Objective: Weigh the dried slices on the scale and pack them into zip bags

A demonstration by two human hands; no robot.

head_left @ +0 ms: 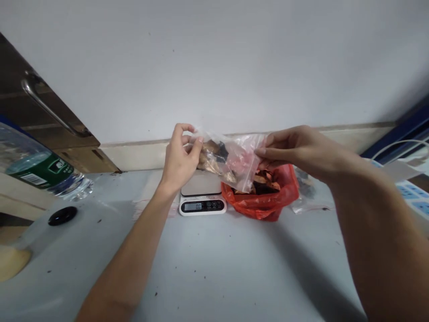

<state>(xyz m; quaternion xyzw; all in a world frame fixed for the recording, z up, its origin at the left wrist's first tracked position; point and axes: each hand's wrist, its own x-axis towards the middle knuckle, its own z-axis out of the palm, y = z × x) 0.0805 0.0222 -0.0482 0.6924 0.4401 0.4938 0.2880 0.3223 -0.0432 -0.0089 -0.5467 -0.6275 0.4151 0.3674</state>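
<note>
A clear zip bag (241, 156) with brown and dark dried pieces inside hangs between my hands, tilted, above a scale and a red plastic bag. My left hand (182, 156) pinches its filled end on the left. At the zip-strip end, my right hand (291, 145) grips the edge between thumb and fingers. Below is the white kitchen scale (203, 212), its display reading 0.0 and its pan partly hidden. Beside it the red plastic bag (264, 203) stands open, holding dark brown and reddish dried pieces.
Flat clear bags (147, 203) lie left of the scale, and another filled clear bag (306, 188) lies right of the red one. A water bottle (43, 165) and a black oval object (62, 216) are at left. Blue-and-white printed sheets (410, 194) lie at right. A wall (214, 67) rises behind.
</note>
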